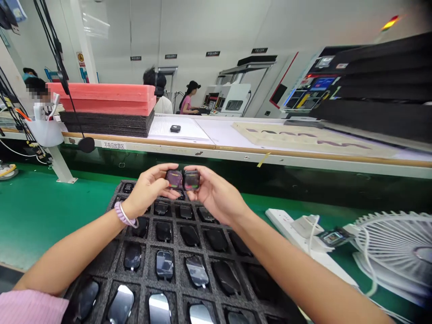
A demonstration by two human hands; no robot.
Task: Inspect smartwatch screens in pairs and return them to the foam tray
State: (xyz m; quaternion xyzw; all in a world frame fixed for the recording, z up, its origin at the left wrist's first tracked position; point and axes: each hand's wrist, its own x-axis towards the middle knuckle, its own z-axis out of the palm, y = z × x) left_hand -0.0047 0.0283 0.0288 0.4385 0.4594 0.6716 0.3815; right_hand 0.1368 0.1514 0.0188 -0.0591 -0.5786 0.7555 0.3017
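My left hand holds a small square dark device with a purple-green sheen on its screen. My right hand holds a second one right beside it, the two touching side by side above the far end of a black foam tray. The tray's compartments hold several similar dark devices, some with glossy screens facing up. A pink band sits on my left wrist.
The tray lies on a green mat. A white power strip with a plug and a white fan stand at right. Behind runs a conveyor shelf with pink and black foam stacks. Other people work in the background.
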